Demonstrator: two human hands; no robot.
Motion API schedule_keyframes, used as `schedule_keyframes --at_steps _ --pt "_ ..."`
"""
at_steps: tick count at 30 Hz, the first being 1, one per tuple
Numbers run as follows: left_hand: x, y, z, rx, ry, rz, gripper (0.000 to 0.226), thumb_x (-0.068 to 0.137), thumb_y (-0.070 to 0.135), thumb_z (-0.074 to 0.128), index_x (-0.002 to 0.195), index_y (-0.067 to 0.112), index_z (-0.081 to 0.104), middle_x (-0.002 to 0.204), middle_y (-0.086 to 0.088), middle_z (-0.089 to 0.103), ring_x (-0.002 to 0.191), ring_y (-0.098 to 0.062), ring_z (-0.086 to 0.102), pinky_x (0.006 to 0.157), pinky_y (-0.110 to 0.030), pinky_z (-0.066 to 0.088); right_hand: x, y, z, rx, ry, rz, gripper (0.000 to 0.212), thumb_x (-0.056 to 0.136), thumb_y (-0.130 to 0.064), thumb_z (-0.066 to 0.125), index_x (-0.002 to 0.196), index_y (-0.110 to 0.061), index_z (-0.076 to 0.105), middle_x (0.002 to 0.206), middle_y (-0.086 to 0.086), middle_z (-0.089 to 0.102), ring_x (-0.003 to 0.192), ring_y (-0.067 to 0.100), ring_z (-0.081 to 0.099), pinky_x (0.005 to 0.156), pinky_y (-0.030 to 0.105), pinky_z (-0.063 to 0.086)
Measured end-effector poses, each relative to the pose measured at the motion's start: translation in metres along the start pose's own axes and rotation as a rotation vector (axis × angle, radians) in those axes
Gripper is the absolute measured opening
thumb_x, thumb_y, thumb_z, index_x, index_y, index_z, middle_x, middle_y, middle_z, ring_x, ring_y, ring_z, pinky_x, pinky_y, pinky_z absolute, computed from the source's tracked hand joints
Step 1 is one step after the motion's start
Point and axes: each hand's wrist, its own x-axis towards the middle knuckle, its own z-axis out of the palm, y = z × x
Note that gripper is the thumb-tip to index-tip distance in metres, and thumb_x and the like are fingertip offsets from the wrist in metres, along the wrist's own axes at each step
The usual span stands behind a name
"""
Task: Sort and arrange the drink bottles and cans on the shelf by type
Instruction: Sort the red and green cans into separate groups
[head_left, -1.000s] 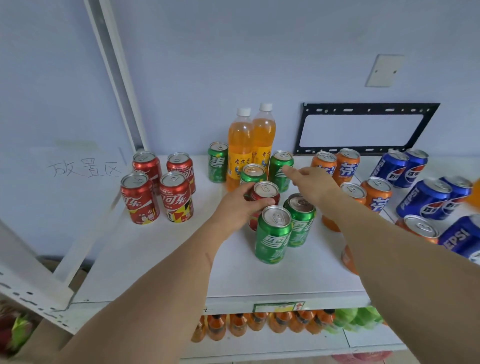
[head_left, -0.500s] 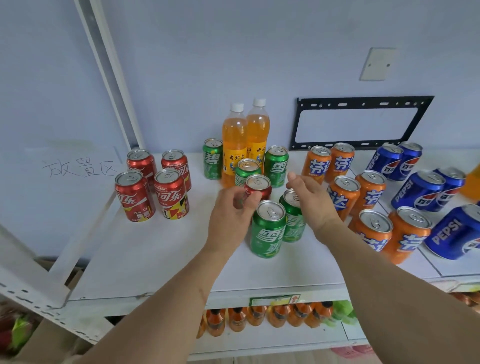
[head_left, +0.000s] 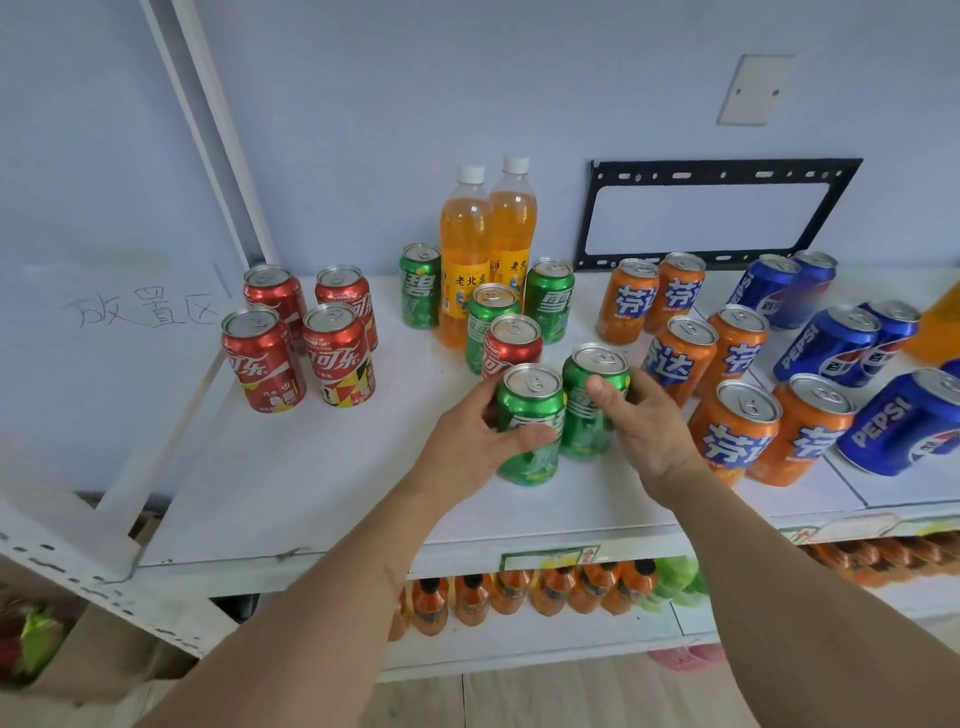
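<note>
At the centre of the frame, the left hand (head_left: 470, 447) grasps the front green can (head_left: 530, 431) on the shelf (head_left: 291, 483). The right hand (head_left: 641, 421) grasps the second green can (head_left: 592, 402), touching it at its right.

Bare shelf (head_left: 311, 467) front-left open; red cans (head_left: 301, 338) left, orange cans (head_left: 727, 374) crowd right.

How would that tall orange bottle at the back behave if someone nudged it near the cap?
The orange bottle is tall and narrow, so a high push would probably tip it. It looks nearly full, so likely heavy. The second bottle stands close against it and might go over too.
</note>
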Motion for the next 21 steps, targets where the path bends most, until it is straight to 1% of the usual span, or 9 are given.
schedule_keyframes --at_steps 2,5,7,10,12,15,16,19,21 --pt "-0.007 0.002 -0.002 -0.053 -0.023 -0.023 0.080 0.058 0.054 0.090 0.129 0.031 0.060 0.125 0.005 0.069 0.119 -0.016 0.062 0.106 -0.048 0.046 -0.007 -0.002 0.001 0.021 0.015 -0.013 0.056 0.073 -0.044 0.072 0.120 -0.015 0.062 0.106 -0.001 0.074 0.097 0.015 0.071 0.075 0.023 0.056" --pt "-0.017 0.004 -0.007 -0.077 -0.038 -0.055 0.082 0.060 0.054 0.088 0.131 0.025 0.058 0.126 0.004 0.068 0.119 -0.016 0.062 0.107 -0.047 0.045 -0.020 -0.004 0.003 0.033 0.041 -0.033 0.045 0.073 -0.044 0.070 0.112 -0.022 0.065 0.102 -0.008 0.074 0.093 0.006 0.070 0.072 0.020 0.054" --pt "-0.024 0.006 -0.010 -0.100 -0.010 -0.062 0.082 0.060 0.049 0.088 0.132 0.022 0.058 0.126 0.003 0.068 0.119 -0.017 0.062 0.107 -0.047 0.045 -0.029 -0.007 0.003 0.036 0.039 -0.054 0.039 0.073 -0.044 0.070 0.107 -0.026 0.065 0.099 -0.010 0.074 0.091 0.003 0.070 0.071 0.018 0.054" --pt "-0.034 0.011 -0.009 -0.105 0.057 -0.067 0.083 0.058 0.047 0.087 0.131 0.021 0.057 0.125 0.003 0.068 0.117 -0.015 0.063 0.106 -0.046 0.046 -0.044 -0.008 0.000 0.048 0.035 -0.069 0.035 0.072 -0.046 0.070 0.102 -0.027 0.067 0.098 -0.009 0.074 0.091 0.005 0.070 0.073 0.022 0.057" --pt "-0.041 0.015 -0.007 -0.088 0.073 -0.056 0.084 0.057 0.048 0.087 0.131 0.022 0.057 0.125 0.004 0.068 0.116 -0.014 0.063 0.106 -0.046 0.046 -0.054 -0.009 -0.004 0.031 0.042 -0.081 0.040 0.071 -0.050 0.071 0.103 -0.026 0.068 0.099 -0.007 0.075 0.094 0.008 0.070 0.076 0.026 0.057" --pt "-0.049 0.019 -0.001 0.003 0.054 -0.040 0.084 0.058 0.055 0.086 0.131 0.024 0.057 0.124 0.008 0.068 0.117 -0.013 0.062 0.106 -0.045 0.046 -0.066 -0.010 -0.009 -0.003 0.058 -0.097 0.050 0.069 -0.054 0.070 0.107 -0.021 0.068 0.098 -0.005 0.075 0.090 0.007 0.071 0.071 0.021 0.054" --pt "-0.052 0.021 0.001 0.018 0.045 -0.037 0.082 0.059 0.053 0.086 0.130 0.026 0.057 0.124 0.009 0.068 0.117 -0.012 0.062 0.106 -0.045 0.045 -0.069 -0.010 -0.010 -0.006 0.056 -0.097 0.052 0.068 -0.054 0.070 0.108 -0.021 0.068 0.097 -0.005 0.075 0.089 0.006 0.071 0.071 0.020 0.054" --pt "-0.056 0.021 0.005 0.037 0.042 -0.033 0.080 0.058 0.051 0.086 0.130 0.030 0.057 0.124 0.010 0.068 0.118 -0.012 0.061 0.107 -0.046 0.045 -0.072 -0.010 -0.013 -0.032 0.045 -0.096 0.060 0.066 -0.058 0.072 0.113 -0.021 0.067 0.099 -0.006 0.075 0.092 0.008 0.070 0.076 0.025 0.055" --pt "-0.056 0.020 0.005 0.033 0.043 -0.030 0.085 0.058 0.054 0.088 0.133 0.029 0.055 0.126 0.010 0.067 0.120 -0.013 0.060 0.107 -0.046 0.044 -0.072 -0.009 -0.012 -0.041 0.034 -0.094 0.065 0.067 -0.058 0.071 0.117 -0.018 0.065 0.095 -0.010 0.073 0.082 0.000 0.068 0.071 0.021 0.052"
